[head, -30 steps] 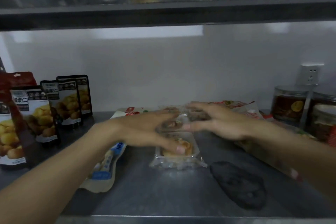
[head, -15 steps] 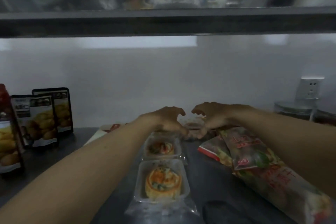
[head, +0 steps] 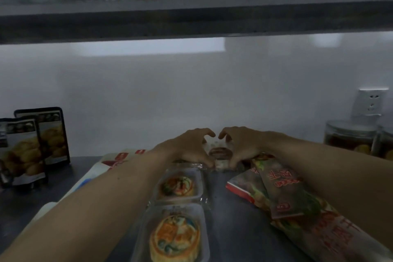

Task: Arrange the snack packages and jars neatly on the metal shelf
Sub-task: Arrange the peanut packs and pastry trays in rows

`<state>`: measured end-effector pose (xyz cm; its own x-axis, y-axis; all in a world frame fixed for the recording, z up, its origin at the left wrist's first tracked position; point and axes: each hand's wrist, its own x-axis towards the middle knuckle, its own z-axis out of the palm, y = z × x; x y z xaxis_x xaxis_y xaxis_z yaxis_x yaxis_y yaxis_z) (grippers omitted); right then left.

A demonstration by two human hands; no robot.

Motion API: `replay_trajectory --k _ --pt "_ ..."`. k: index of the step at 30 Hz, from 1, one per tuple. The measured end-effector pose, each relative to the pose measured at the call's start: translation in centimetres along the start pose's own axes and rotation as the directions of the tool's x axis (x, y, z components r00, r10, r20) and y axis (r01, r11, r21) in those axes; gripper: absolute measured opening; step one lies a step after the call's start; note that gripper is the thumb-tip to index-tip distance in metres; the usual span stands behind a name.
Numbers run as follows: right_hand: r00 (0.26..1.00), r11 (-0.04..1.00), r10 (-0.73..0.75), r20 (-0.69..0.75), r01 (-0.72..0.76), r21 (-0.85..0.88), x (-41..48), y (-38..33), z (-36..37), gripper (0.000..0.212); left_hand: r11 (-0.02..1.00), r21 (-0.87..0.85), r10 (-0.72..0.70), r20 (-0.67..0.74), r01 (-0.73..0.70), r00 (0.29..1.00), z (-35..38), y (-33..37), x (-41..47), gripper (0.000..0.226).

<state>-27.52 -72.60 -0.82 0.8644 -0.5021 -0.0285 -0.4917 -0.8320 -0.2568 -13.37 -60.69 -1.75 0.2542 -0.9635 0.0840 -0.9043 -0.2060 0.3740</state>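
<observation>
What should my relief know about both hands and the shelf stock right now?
Left hand and right hand: both cupped around a clear pastry package at the back of the metal shelf.
Done: two pastry trays in a line in front of it; nut pouches upright at left; jars at right.
Left: set the held package down in line; red-green snack bags lie loosely overlapped at right.
</observation>
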Motion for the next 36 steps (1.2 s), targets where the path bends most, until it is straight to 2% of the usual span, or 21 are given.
replay_trajectory --k 5,9,14,17,19,22,25,28,36 --pt "0.962 0.992 -0.103 -0.253 0.117 0.042 -0.8 -0.3 -1.3 0.098 0.994 0.01 0.111 -0.235 -0.112 0.966 -2.0 0.5 -0.3 0.092" --pt "0.928 0.98 -0.132 -0.347 0.175 0.095 -2.8 -1.4 -3.2 0.096 0.99 -0.004 0.135 -0.288 -0.142 0.948 -4.4 1.5 -2.0 0.092" --pt "0.926 0.959 -0.175 -0.335 0.238 0.156 -7.9 -3.7 -4.6 0.083 0.985 -0.115 0.096 -0.238 -0.127 0.966 -6.5 3.2 -6.5 0.083" --pt "0.926 0.958 -0.17 -0.338 0.236 0.164 -11.3 -5.6 -4.4 0.087 0.978 -0.157 0.101 -0.21 -0.136 0.973 -7.0 4.4 -10.3 0.08" --pt "0.915 0.954 -0.175 -0.363 0.249 0.166 -13.9 -6.7 -3.9 0.091 0.975 -0.151 0.129 -0.213 -0.163 0.969 -7.0 5.2 -13.3 0.08" --pt "0.904 0.943 -0.178 -0.389 0.27 0.196 -18.0 -8.8 -2.1 0.082 0.966 -0.149 0.185 -0.179 -0.212 0.966 -6.5 6.0 -18.1 0.079" --pt "0.911 0.935 -0.159 -0.379 0.263 0.24 -21.2 -10.4 -0.7 0.082 0.959 -0.152 0.211 -0.185 -0.24 0.96 -5.5 6.1 -21.0 0.077" --pt "0.911 0.921 -0.147 -0.385 0.268 0.284 -24.5 -12.9 1.3 0.068 0.944 -0.181 0.241 -0.191 -0.276 0.951 -4.4 5.6 -25.3 0.075" --pt "0.94 0.937 -0.138 -0.313 0.226 0.267 -28.7 -16.2 6.3 0.076 0.935 -0.235 0.235 -0.152 -0.266 0.96 -1.1 3.5 -31.9 0.07"
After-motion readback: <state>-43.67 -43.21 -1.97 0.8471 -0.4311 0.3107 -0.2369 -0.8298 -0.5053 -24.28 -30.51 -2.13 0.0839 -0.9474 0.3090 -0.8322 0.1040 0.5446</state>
